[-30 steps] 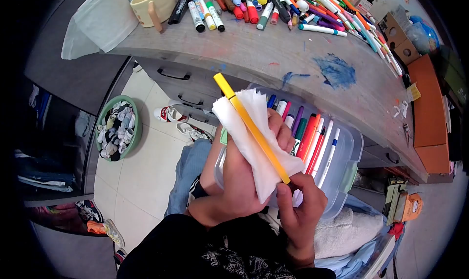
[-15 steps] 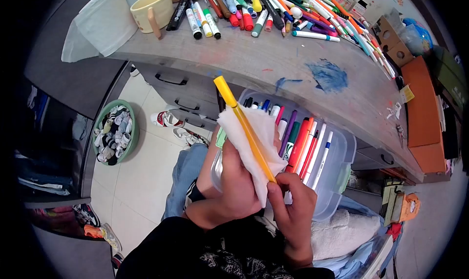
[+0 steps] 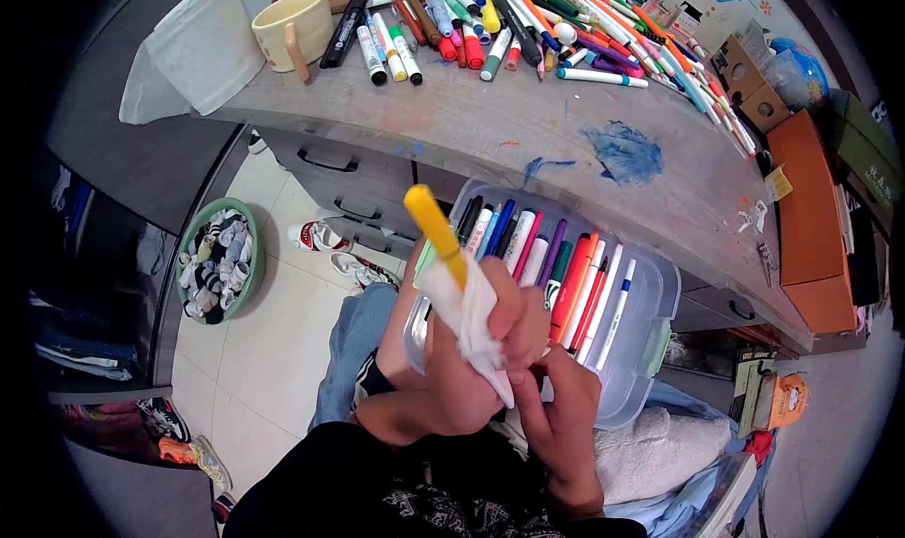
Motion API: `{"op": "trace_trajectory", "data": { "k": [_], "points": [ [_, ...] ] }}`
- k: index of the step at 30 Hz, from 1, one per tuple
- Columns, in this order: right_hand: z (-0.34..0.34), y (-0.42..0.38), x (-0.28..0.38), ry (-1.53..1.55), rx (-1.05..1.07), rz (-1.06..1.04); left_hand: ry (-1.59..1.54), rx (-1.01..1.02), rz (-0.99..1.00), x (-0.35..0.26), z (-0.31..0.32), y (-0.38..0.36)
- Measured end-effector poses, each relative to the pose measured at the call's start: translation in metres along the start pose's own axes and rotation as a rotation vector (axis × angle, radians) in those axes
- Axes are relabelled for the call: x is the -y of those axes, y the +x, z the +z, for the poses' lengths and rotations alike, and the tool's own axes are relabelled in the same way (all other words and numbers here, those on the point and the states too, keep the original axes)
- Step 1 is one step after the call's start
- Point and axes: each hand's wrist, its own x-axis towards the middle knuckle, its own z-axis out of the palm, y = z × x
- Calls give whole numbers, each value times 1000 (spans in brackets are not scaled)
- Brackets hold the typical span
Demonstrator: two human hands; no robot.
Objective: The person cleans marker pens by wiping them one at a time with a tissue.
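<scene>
A yellow marker (image 3: 434, 225) points up and away from me, its capped end sticking out of a white tissue (image 3: 462, 316). My left hand (image 3: 468, 368) is closed round the tissue, which is folded about the marker's body. Just right of it, my right hand (image 3: 563, 406) pinches with thumb and forefinger at the lower end, where the tissue and left fingers hide the marker's tip. Behind both hands, a clear plastic box (image 3: 627, 387) sits on my lap, with a row of markers (image 3: 572, 288) laid side by side in it.
Loose markers (image 3: 490, 19) are heaped along the back of the desk (image 3: 424, 114), near a cream mug (image 3: 293, 31) and a white tissue pack (image 3: 201, 48). Blue stains mark the desktop. A green basin (image 3: 247, 297) of socks stands on the floor at left. Orange box (image 3: 809, 222) at right.
My left fingers have folded over the tissue and closed round the marker, whose body was exposed before. The marker's capped end has shifted slightly down and left.
</scene>
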Motion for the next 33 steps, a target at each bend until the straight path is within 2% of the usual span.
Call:
{"op": "trace_trajectory", "data": {
  "k": [2,5,7,10,16,20,22,29,33],
  "points": [
    [-1,-3,-9,-55,31,-74,-6,40,-41,-4,0,-1],
    [-4,-4,-13,-35,67,-69,55,133,-87,-11,-6,-2],
    [-5,-3,-10,-10,72,-70,-31,175,-179,-15,-7,-2],
    [-4,-1,-6,25,80,-60,-4,97,-139,-15,-2,-1],
    [-1,-1,-7,-7,21,-90,-2,161,-66,-3,-9,2],
    [-4,-3,-6,10,27,-70,-28,138,-88,-4,-8,2],
    [-4,-1,-5,-1,27,-72,-218,84,-137,-6,-8,5],
    [-2,-4,-5,-122,35,-99,-134,92,-55,-9,-10,5],
    [1,-3,-5,-91,23,-109,-75,-12,-63,-13,-11,4]
  ]
}}
